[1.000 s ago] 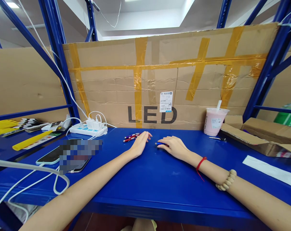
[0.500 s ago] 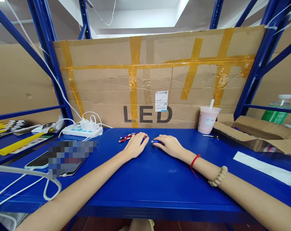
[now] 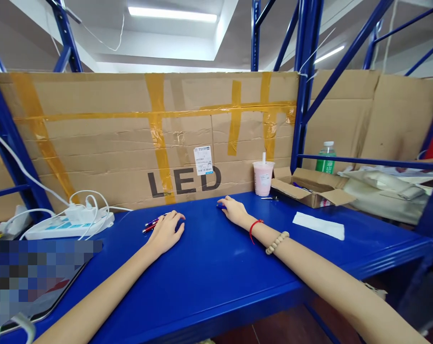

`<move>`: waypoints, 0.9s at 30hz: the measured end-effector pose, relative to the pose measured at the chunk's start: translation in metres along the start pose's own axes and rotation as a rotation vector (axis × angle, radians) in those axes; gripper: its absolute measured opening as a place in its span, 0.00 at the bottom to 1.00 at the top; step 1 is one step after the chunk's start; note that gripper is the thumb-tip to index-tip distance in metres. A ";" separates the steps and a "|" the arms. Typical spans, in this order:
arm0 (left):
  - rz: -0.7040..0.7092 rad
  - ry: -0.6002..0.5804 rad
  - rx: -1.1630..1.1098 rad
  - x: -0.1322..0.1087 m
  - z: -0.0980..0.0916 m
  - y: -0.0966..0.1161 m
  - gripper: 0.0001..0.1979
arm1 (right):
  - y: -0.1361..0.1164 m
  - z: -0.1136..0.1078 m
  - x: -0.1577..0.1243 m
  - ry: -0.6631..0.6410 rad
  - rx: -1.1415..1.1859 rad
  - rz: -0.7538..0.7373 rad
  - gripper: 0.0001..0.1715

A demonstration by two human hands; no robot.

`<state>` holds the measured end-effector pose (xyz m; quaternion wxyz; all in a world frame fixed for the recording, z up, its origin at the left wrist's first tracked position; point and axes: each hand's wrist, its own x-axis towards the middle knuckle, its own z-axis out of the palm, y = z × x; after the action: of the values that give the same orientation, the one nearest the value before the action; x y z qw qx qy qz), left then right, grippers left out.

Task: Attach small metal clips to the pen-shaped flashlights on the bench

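My left hand (image 3: 166, 232) lies on the blue tabletop (image 3: 202, 267), its fingers stretched and slightly spread. Its fingertips partly cover a few pens: a red pen (image 3: 149, 229) and a blue pen (image 3: 152, 222) poke out on the left side. Over to the right, my right hand (image 3: 234, 210) is closed on a blue pen (image 3: 221, 206), whose end shows beyond the fingertips; the rest is hidden under the hand. A red string and a beaded bracelet circle the right wrist and forearm.
Behind the right hand stand a pink drink cup (image 3: 263, 177) and an open cardboard box (image 3: 311, 188). A white strip (image 3: 319, 225) lies on the right. A power strip (image 3: 69, 225) with cables and a blurred device (image 3: 64, 291) sit left. Taped cardboard (image 3: 112, 153) walls the back.
The view has turned to the right. My right hand has moved away from the left hand, towards the cup, with the blue pen. My left hand stays by the pens.
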<state>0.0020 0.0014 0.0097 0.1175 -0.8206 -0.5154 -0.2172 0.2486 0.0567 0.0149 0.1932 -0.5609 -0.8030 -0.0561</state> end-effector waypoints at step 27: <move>-0.095 0.076 0.280 0.000 0.000 0.003 0.12 | 0.000 0.002 0.000 -0.001 -0.005 0.005 0.21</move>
<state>0.0045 0.0001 0.0097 0.2397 -0.7622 -0.5739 -0.1796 0.2479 0.0570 0.0135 0.1916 -0.5634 -0.8016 -0.0573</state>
